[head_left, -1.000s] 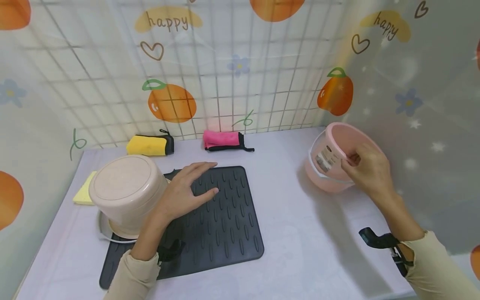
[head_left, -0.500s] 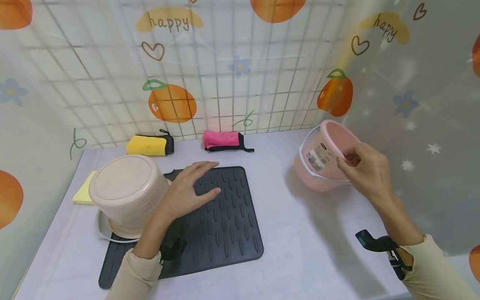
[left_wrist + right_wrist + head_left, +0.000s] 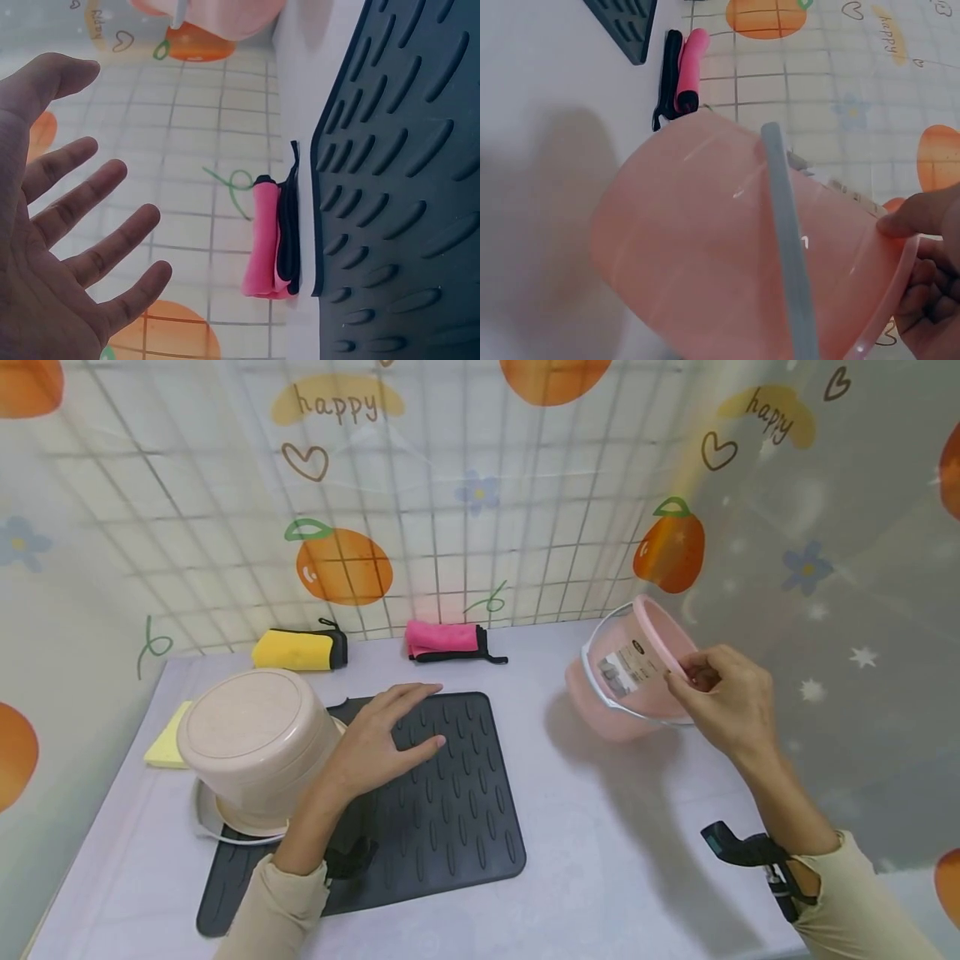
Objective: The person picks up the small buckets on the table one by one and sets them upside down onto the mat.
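Observation:
My right hand (image 3: 727, 697) pinches the rim of a pink bucket (image 3: 585, 693), thumb outside and fingers inside. The bucket tilts with its mouth toward the right, and its pale handle hangs around the body; a label shows on its side. In the right wrist view the thumb presses the bucket (image 3: 697, 240) near the rim. My left hand (image 3: 367, 747) hovers over the dark ridged mat (image 3: 450, 802) with fingers spread and nothing in them. Just left of it a cream bucket (image 3: 247, 727) stands upside down, partly on the mat, its handle lying around the base.
A folded yellow cloth (image 3: 296, 650) and a folded pink cloth (image 3: 444, 639) lie along the back of the table. Behind the cream bucket is a pale yellow cloth (image 3: 168, 743). A printed curtain over a wire grid (image 3: 525, 527) closes off the back.
The right hand has carried the pink bucket leftward, tilting it further. My left hand has shifted very slightly to the right; the cream bucket stays put.

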Demonstrator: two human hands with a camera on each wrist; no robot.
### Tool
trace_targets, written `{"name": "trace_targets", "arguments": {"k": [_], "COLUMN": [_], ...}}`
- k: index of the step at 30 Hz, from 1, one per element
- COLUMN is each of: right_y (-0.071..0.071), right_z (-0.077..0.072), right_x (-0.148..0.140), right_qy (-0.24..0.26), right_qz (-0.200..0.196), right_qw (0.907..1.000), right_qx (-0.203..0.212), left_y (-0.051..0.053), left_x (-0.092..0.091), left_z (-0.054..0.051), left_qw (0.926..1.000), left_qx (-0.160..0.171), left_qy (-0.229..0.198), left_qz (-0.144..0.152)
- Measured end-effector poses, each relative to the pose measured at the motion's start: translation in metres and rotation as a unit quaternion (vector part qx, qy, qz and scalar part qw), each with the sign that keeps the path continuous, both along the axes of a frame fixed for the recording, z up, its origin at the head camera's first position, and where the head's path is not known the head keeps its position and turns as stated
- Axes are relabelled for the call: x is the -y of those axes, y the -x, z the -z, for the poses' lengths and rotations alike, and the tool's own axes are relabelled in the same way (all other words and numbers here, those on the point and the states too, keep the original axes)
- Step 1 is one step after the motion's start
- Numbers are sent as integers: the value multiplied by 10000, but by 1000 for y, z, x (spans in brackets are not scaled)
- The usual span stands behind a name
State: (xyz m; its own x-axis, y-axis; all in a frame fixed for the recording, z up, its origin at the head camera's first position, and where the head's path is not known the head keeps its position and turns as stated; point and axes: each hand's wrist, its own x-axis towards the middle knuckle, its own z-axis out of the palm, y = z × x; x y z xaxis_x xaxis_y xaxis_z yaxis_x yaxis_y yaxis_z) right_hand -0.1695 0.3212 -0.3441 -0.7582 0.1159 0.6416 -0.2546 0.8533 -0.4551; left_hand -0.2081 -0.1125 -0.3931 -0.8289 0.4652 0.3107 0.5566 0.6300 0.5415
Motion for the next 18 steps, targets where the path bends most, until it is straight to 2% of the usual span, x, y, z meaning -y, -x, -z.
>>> {"name": "trace_targets", "arguments": {"k": [18], "right_y": [-1], "right_z": [-7], "right_x": [20], "right_qy": [866], "right_qz": [68], "right_qw": [9962], "right_qx": [40], "left_y": [2], "left_x": [-1], "left_z": [0], "left_qw": [10000], "left_qx": [6], "left_qy": [-50], "left_qz": [-27]}}
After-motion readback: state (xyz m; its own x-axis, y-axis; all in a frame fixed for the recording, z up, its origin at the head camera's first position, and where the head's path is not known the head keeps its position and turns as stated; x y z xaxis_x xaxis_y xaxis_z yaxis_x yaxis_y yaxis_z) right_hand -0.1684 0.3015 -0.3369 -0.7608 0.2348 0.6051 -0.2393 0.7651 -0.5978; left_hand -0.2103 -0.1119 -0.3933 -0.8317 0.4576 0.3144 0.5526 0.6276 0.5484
